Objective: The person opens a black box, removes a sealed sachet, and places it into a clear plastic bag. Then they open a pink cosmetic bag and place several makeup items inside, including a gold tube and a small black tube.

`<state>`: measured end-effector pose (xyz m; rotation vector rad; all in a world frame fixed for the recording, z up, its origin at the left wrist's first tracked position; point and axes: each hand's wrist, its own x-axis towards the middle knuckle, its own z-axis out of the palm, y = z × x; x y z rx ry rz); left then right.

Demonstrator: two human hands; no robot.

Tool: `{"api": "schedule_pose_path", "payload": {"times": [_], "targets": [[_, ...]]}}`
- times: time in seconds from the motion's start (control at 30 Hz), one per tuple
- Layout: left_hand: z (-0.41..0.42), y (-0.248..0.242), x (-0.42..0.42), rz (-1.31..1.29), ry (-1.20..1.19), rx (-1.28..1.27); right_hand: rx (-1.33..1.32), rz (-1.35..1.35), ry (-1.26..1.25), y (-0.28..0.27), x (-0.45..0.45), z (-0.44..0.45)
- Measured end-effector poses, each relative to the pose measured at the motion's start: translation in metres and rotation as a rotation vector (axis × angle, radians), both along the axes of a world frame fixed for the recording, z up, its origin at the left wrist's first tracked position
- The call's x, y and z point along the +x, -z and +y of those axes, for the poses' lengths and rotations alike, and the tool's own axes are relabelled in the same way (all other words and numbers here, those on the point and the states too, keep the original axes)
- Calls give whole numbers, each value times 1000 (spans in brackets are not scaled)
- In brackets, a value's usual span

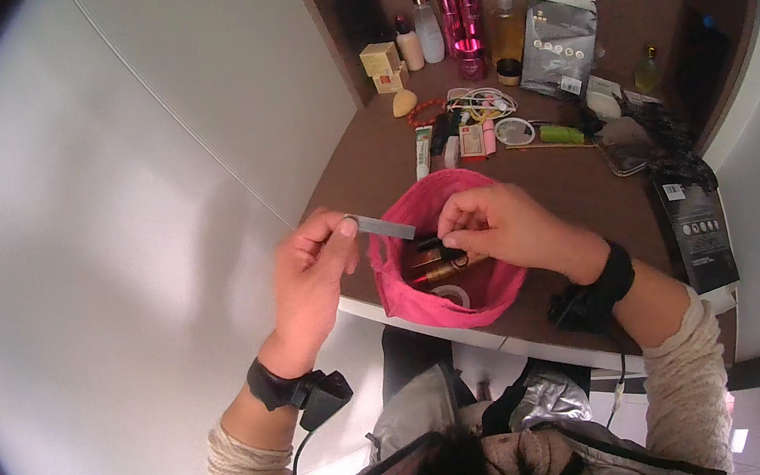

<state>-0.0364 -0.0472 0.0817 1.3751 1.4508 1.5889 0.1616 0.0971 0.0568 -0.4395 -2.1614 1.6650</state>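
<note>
My left hand (311, 269) pinches one end of a flat, narrow grey bar (384, 226) between thumb and fingers. The bar's far end reaches over the rim of a pink fabric pouch (426, 307), which stands open near the table's front edge. Curled over the pouch mouth is my right hand (495, 225), thumb and fingertips close together beside a small black item (430, 244); whether they grip it is unclear. Inside the pouch lie a gold-coloured tube (439, 272) with a red end and a pale ring-shaped thing (452, 294).
Beyond the pouch lie a squeeze tube (423, 151), a round mirror (514, 132), a green roll (561, 135) and white cables (477, 101). Bottles (428, 30) and a dark standing pouch (558, 41) line the back. A black packet (699, 236) sits at right; a wall (193, 154) rises at left.
</note>
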Motion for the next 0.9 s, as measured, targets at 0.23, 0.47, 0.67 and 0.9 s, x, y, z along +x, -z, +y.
{"api": "schedule_pose_path", "payload": {"times": [0.23,0.47,0.67,0.9], "targets": [[17,-1,20,105,-32,-5,-248,114,-71,-15,4,-5],[18,0,20,116,-40,-36,-232,140,-4,-15,2,-3],[14,5,16,168,-58,-35,-208,152,27,-14,2,-1],[-2,11,10,510,-130,142,-174,116,97,-12,1,5]]}}
